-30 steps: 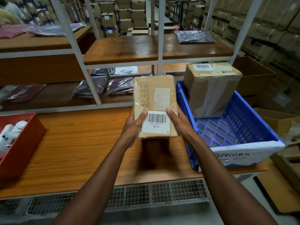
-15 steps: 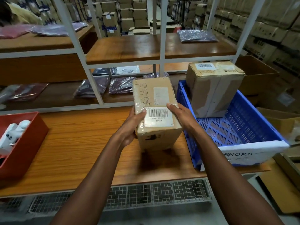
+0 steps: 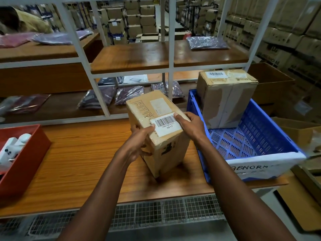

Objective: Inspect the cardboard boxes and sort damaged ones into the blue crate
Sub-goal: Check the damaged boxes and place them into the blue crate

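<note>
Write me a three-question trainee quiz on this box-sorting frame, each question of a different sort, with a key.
1. True or false: the blue crate has no box in it.
2. Multiple choice: the box with the 50/17 barcode label is
A. lying in the red bin
B. held over the wooden table by both hands
C. standing on the upper shelf
3. Fill in: the handwritten white label on the crate's near end starts with the letters ____.

Key
1. False: a torn, taped cardboard box stands at its far end.
2. B: the left hand and the right hand both have a grip on it above the wooden table.
3. ABNORM
</note>
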Motion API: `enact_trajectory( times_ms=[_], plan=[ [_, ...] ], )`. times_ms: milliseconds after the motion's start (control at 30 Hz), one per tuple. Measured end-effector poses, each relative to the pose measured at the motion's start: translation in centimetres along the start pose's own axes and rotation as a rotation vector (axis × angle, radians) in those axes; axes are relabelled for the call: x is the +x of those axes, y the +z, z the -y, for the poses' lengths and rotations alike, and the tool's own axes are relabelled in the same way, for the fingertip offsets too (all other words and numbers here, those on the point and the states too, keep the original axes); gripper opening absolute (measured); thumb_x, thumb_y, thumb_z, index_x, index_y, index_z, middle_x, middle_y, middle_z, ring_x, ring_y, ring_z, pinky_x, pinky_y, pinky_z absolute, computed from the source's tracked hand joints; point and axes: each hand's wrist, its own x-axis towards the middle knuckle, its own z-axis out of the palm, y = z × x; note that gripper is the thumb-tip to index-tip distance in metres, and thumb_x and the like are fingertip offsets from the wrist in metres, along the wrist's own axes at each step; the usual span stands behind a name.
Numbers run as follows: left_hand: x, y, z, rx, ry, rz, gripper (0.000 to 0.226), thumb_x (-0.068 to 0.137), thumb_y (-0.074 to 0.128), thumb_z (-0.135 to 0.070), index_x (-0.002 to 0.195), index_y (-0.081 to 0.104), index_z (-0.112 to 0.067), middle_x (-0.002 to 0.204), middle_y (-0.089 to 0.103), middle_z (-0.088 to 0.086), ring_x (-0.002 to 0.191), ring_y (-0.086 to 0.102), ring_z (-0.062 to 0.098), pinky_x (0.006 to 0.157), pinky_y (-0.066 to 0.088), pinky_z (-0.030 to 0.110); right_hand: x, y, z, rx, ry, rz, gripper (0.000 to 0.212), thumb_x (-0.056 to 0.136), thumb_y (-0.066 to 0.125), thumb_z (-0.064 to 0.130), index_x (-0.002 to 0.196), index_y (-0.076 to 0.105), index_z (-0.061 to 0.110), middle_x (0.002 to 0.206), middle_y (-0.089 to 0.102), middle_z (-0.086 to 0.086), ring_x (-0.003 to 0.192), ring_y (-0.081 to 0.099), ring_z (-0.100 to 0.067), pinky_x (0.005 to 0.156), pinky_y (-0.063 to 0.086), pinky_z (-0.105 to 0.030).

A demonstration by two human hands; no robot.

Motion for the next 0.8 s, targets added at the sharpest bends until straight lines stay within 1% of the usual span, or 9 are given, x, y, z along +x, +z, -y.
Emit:
enact_trajectory(
  times_ms=[100, 167, 267, 333, 367, 433, 533, 667, 800],
  plan=[
    [0.5, -0.9, 0.5, 0.004, 0.017, -0.038, 0.081, 0.092, 0.062, -0.073, 0.152, 0.033, -0.028, 0.14, 0.057, 0.006, 0.113, 0.064, 0.04, 0.068, 0.064, 0.048, 0.1, -0.5, 0.2, 0.028, -0.001, 0.028, 0.042, 0.09, 0.072, 0.06, 0.114, 0.077, 0.026, 0.104, 0.076, 0.008, 0.099, 0.07, -0.011, 0.08, 0.057, -0.033],
    [0.8, -1.7, 0.7, 0.047, 0.034, -0.064, 0.102, 0.074, 0.057, -0.095, 0.15, 0.039, -0.029, 0.14, 0.056, 0.004, 0.112, 0.066, 0.036, 0.068, 0.064, 0.047, 0.4, -0.9, 0.3, 0.024, -0.022, 0.07, 0.04, 0.091, 0.073, 0.057, 0.114, 0.079, 0.025, 0.103, 0.077, 0.008, 0.099, 0.071, -0.012, 0.078, 0.056, -0.031],
    [1.6, -2.9, 1.1, 0.111, 0.118, -0.146, 0.13, 0.054, 0.066, -0.1, 0.156, 0.021, -0.032, 0.156, 0.04, 0.002, 0.135, 0.051, 0.031, 0.095, 0.055, 0.057, 0.6, -1.4, 0.6, 0.02, -0.039, 0.124, 0.041, 0.093, 0.073, 0.052, 0.121, 0.078, 0.022, 0.107, 0.077, 0.009, 0.1, 0.07, -0.011, 0.072, 0.049, -0.023],
    [1.8, -3.8, 1.1, 0.166, 0.225, -0.203, 0.154, 0.042, 0.073, -0.098, 0.162, -0.004, -0.039, 0.172, 0.011, 0.007, 0.154, 0.028, 0.038, 0.114, 0.04, 0.064, 0.9, -1.4, 0.6, 0.011, -0.042, 0.139, 0.043, 0.094, 0.072, 0.052, 0.124, 0.077, 0.022, 0.108, 0.076, 0.009, 0.101, 0.069, -0.011, 0.072, 0.049, -0.023],
    [1.9, -4.2, 1.0, 0.189, 0.281, -0.196, 0.163, 0.038, 0.075, -0.096, 0.163, -0.014, -0.041, 0.175, -0.003, 0.005, 0.159, 0.015, 0.037, 0.119, 0.033, 0.065, 0.9, -1.4, 0.7, 0.006, -0.039, 0.153, 0.043, 0.095, 0.072, 0.051, 0.125, 0.077, 0.022, 0.108, 0.075, 0.01, 0.101, 0.068, -0.01, 0.073, 0.05, -0.024],
    [2.5, -5.3, 1.1, 0.231, 0.385, -0.164, 0.166, 0.04, 0.081, -0.091, 0.16, -0.023, -0.045, 0.176, -0.014, 0.001, 0.162, 0.002, 0.033, 0.122, 0.029, 0.067, 1.0, -1.4, 0.8, 0.007, -0.033, 0.182, 0.042, 0.094, 0.072, 0.051, 0.126, 0.077, 0.023, 0.109, 0.076, 0.01, 0.104, 0.069, -0.01, 0.078, 0.052, -0.025],
    [3.6, -6.6, 0.8, 0.219, 0.441, -0.073, 0.162, 0.044, 0.09, -0.082, 0.159, -0.02, -0.051, 0.177, -0.002, 0.001, 0.161, 0.008, 0.032, 0.119, 0.033, 0.069, 1.1, -1.6, 0.9, 0.0, -0.029, 0.211, 0.044, 0.093, 0.072, 0.054, 0.127, 0.076, 0.027, 0.115, 0.076, 0.008, 0.107, 0.068, -0.011, 0.082, 0.054, -0.028],
    [2.9, -6.2, -0.1, 0.196, 0.457, -0.074, 0.159, 0.041, 0.086, -0.086, 0.165, -0.002, -0.038, 0.171, 0.022, 0.004, 0.152, 0.024, 0.019, 0.12, 0.04, 0.051, 1.0, -1.0, 0.3, 0.033, -0.029, 0.157, 0.042, 0.092, 0.072, 0.057, 0.122, 0.077, 0.029, 0.114, 0.076, 0.01, 0.106, 0.068, -0.01, 0.08, 0.052, -0.028],
    [3.4, -6.3, 1.6, 0.124, 0.449, -0.113, 0.143, 0.054, 0.086, -0.082, 0.163, -0.001, -0.047, 0.172, 0.02, 0.003, 0.155, 0.025, 0.026, 0.118, 0.041, 0.06, 0.0, 0.3, -1.2, 0.152, 0.006, 0.111, 0.069, 0.081, 0.066, 0.072, 0.134, 0.068, 0.028, 0.127, 0.069, 0.004, 0.115, 0.065, -0.015, 0.09, 0.054, -0.034]
  ],
)
